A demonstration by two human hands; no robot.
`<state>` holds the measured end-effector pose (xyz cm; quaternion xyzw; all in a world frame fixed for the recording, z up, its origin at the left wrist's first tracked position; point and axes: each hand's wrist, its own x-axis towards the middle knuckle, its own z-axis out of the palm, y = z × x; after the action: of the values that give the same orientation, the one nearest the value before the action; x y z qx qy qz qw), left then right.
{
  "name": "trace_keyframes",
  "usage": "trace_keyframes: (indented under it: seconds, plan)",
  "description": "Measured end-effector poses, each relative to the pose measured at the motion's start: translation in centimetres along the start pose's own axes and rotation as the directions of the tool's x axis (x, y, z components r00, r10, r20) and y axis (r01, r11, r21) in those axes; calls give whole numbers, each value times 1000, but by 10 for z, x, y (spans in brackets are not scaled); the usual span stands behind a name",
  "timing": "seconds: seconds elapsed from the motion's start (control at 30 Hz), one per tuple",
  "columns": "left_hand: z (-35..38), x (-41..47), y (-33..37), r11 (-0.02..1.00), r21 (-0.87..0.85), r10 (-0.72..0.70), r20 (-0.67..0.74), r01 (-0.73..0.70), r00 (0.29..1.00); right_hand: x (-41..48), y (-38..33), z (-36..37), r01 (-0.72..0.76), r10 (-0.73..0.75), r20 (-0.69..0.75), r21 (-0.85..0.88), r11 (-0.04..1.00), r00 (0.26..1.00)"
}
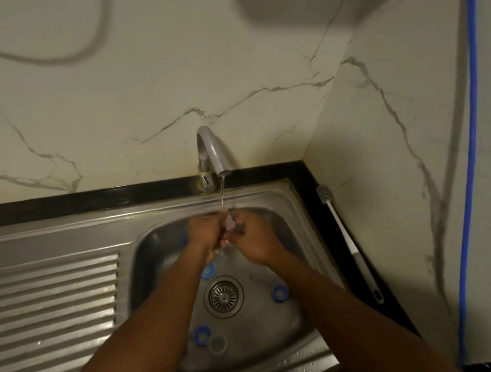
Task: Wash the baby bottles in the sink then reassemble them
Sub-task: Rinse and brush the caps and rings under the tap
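Both my hands meet under the running tap [213,155] over the steel sink [157,236]. My left hand [202,233] and my right hand [248,235] together hold a small clear piece, apparently a teat [229,222], in the stream of water. Blue bottle rings lie on the sink floor: one [208,272] left of the drain, one [279,292] to its right, one [203,334] near the front. A clear round part [218,343] lies beside that front ring. Other blue bits behind my left hand are mostly hidden.
The drain strainer [223,295] sits mid-basin. A ribbed draining board [46,309] stretches to the left. A long bottle brush [350,244] lies on the black counter edge at the right, against the marble wall. A blue cable [469,158] runs down the right wall.
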<state>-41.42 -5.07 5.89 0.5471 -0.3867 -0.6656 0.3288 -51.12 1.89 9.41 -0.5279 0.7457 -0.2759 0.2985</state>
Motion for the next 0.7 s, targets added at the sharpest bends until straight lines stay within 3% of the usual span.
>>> trace_keyframes:
  seconds: [0.17,0.27,0.33,0.43,0.53,0.63,0.7]
  plan:
    - [-16,-7,14,998,12,-58,136,57,989,39,-17,17,-11,16,20,-228,974,1000]
    - [-30,-10,23,996,17,-90,248,89,965,49,-16,18,-35,21,-71,-203,979,997]
    - [-35,-11,26,999,3,-47,243,48,969,53,-20,18,-46,22,-165,-143,989,986]
    - [-40,-21,22,996,88,14,202,-33,979,54,-26,21,11,-21,-48,-198,980,999]
    - [-44,-32,13,974,216,26,201,-70,979,60,-20,28,-105,96,-50,-206,973,994]
    - [-39,-46,12,945,308,56,182,-111,982,54,-13,31,-97,131,102,-284,954,986]
    - [-35,-63,15,923,347,109,177,-166,978,41,-19,20,-112,150,176,-209,972,973]
